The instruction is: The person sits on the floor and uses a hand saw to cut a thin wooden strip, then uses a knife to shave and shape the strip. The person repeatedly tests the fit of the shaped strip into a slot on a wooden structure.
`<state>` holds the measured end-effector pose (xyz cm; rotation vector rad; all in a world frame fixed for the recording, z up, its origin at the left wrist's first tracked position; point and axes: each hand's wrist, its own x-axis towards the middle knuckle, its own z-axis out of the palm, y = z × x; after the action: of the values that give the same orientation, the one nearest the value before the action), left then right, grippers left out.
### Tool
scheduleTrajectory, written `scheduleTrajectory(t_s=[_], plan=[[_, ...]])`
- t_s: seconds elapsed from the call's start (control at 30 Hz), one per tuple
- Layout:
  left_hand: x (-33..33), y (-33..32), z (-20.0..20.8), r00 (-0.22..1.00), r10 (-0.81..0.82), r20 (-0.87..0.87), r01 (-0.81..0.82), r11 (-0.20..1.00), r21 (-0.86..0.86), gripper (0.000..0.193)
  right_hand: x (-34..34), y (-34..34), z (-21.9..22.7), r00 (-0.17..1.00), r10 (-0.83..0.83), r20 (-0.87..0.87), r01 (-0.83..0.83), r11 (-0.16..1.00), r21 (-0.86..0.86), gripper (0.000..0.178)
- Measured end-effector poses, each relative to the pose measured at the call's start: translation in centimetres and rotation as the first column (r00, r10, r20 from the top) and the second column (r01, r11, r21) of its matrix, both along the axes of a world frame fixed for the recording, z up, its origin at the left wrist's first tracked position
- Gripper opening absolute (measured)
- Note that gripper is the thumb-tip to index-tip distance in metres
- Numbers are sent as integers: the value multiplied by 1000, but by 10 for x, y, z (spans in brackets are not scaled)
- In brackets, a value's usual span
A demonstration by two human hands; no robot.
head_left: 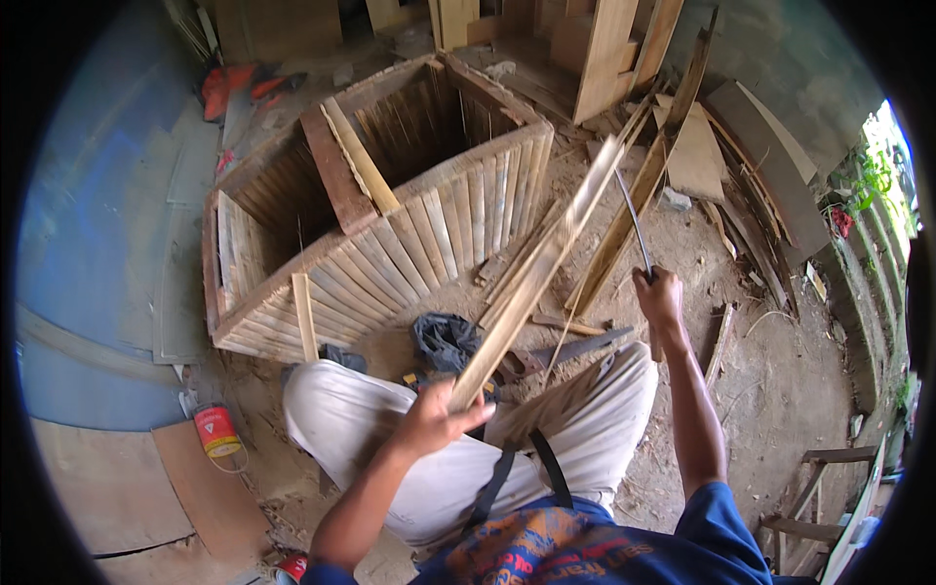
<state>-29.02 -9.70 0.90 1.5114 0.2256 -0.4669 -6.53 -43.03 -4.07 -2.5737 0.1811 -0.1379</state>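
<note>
My left hand [441, 421] is closed around the near end of a long, pale wooden strip [542, 268], which slants up and away to the right. Its far end is slightly blurred. In my right hand [660, 297] is a long, narrow-bladed knife [632, 216], gripped by its dark handle. The blade points up and away, its tip close beside the strip's far part. Under and beside the strip, a handsaw [561, 357] lies on the ground between my knees, next to a dark plastic bag [444, 341].
A slatted wooden box frame [429, 229] with an open top stands ahead to the left, boards laid across it. Long timber pieces [648, 180] lie ahead right, near stacked boards [765, 156]. A red paint can [216, 429] sits at left; a wooden frame [814, 497] stands at lower right.
</note>
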Motion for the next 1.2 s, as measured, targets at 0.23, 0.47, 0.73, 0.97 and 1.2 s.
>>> scheduleTrajectory(t_s=[0.23, 0.47, 0.73, 0.97, 1.2], plan=[[24, -15, 2, 999, 49, 19, -41, 951, -308, 19, -67, 69, -1, 932, 324, -161, -269, 918, 290, 27], [35, -21, -7, 951, 246, 186, -248, 969, -12, 25, -108, 109, -30, 943, 199, -268, 73, 659, 749, 26], [23, -15, -20, 951, 96, 295, -117, 992, 54, 20, -97, 111, -20, 665, 716, 213, -718, 691, -81, 17], [-6, 2, -7, 995, 8, -100, -19, 994, -103, 16, 7, 12, -36, 988, -4, -157, 41, 971, 237, 23], [12, -10, -6, 924, 265, 277, -206, 953, -224, 33, -68, 50, -35, 983, 54, -177, 118, 554, 824, 32]])
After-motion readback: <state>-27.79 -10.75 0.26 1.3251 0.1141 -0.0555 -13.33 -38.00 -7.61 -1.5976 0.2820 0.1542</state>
